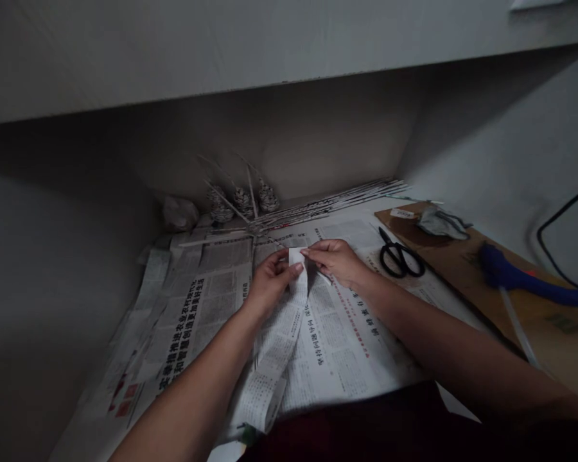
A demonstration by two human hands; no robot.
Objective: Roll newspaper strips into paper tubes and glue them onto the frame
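A long strip of newspaper (275, 358) hangs from my two hands and curls over at its lower end near the table's front edge. My left hand (275, 274) pinches the strip near its top, thumb in front. At the strip's top right corner, the fingers of my right hand (334, 260) are closed on the paper. Just behind the hands lies a small woven piece (257, 228) with thin rolled-paper sticks radiating from it. Printed newspaper sheets (221, 273) cover the table under my hands.
Black-handled scissors (401, 260) lie to the right. Beyond them, a blue glue gun (534, 282) and a grey cloth-like bundle (443, 222) rest on a brown board (491, 308). Several cone-shaped woven pieces (243, 200) and long paper sticks (337, 204) lie at the back, under an overhanging panel (270, 51).
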